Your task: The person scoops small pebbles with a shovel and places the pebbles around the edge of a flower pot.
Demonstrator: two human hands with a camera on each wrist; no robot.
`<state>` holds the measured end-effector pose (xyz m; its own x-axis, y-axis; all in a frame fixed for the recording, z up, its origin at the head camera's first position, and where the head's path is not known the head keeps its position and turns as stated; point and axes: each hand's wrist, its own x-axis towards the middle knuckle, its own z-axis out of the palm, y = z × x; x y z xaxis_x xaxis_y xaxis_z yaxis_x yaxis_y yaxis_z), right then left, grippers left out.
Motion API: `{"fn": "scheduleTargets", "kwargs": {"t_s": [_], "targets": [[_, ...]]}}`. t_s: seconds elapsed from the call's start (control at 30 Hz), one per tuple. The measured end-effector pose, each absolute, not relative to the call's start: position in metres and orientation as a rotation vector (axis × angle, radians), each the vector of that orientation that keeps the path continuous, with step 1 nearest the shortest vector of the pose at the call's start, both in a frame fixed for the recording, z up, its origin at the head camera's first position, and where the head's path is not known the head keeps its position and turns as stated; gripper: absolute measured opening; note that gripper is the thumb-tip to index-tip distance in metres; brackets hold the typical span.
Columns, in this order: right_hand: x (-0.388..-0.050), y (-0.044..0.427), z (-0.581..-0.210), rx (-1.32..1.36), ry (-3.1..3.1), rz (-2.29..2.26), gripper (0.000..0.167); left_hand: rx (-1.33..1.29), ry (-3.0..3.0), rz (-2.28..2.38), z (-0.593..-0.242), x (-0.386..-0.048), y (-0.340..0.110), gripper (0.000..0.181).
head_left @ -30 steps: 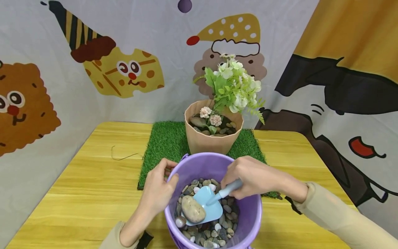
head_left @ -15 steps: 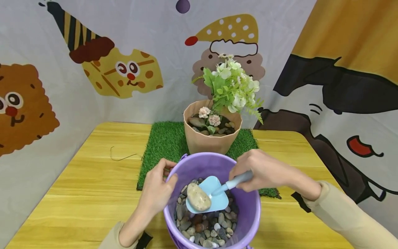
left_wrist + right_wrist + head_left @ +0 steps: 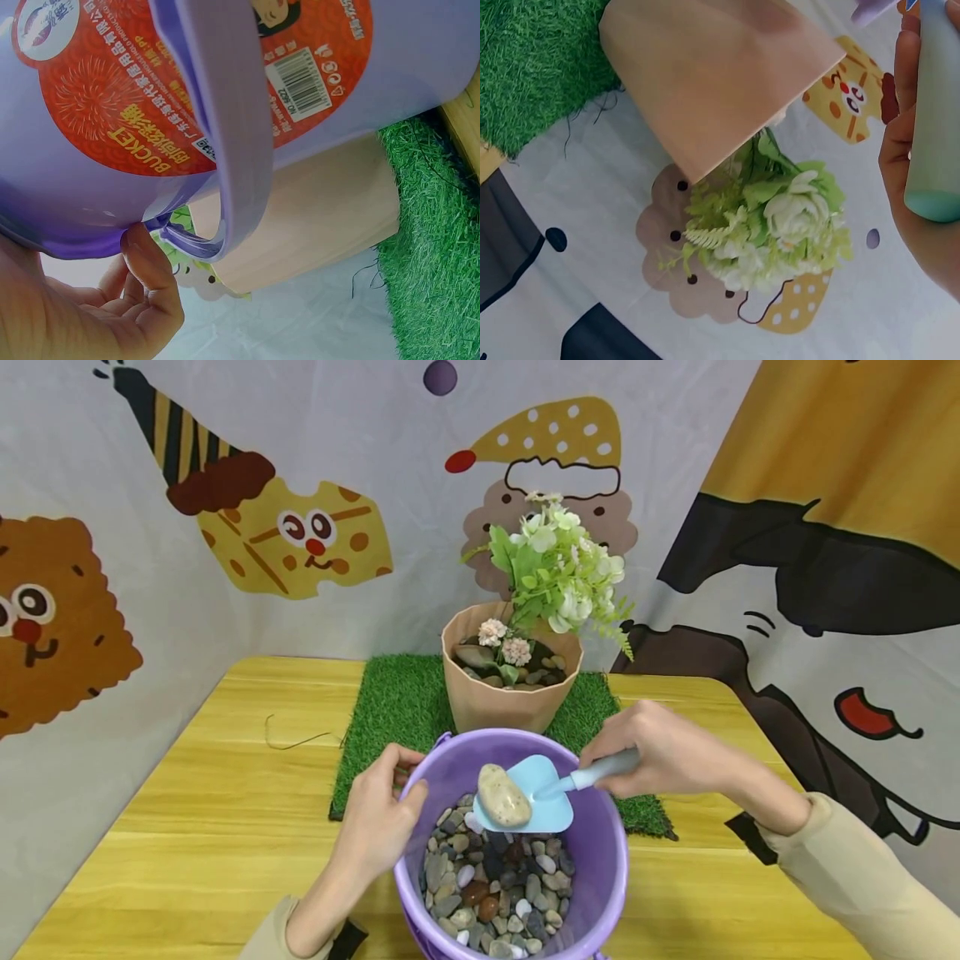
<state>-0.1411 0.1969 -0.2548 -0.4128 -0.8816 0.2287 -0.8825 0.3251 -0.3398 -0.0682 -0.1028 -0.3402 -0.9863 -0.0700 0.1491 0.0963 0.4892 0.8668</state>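
In the head view a purple bucket (image 3: 604, 852) stands at the table's front, with several pebbles (image 3: 517, 893) inside. My left hand (image 3: 375, 818) pinches its left rim, thumb over the edge; the left wrist view shows those fingers by the bucket's handle (image 3: 244, 135). My right hand (image 3: 663, 747) grips the grey-blue handle of a small light-blue shovel (image 3: 558, 810). One large speckled beige stone (image 3: 504, 797) lies on the blade, which is held over the pebbles within the bucket's mouth. The handle end of the shovel (image 3: 934, 150) also shows in the right wrist view.
Behind the bucket, a peach flowerpot (image 3: 510, 710) with white flowers (image 3: 573, 572) and stones stands on a green turf mat (image 3: 397, 702). A thin dark strand (image 3: 300, 743) lies on the wooden table (image 3: 225, 827) at left. Printed cloth walls (image 3: 420, 543) surround the table.
My right hand has raised the shovel, with the large stone on it, up off the pebbles and to the right. My left hand has stayed on the bucket's rim.
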Motion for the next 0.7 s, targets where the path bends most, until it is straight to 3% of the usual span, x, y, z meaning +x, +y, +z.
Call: {"fn": "scheduleTargets", "kwargs": {"t_s": [0.7], "targets": [[-0.154, 0.221, -0.243, 1.424, -2.664, 0.606, 0.025, 0.0, -2.58, -1.505, -0.341, -0.069, -0.103, 0.024]]}}
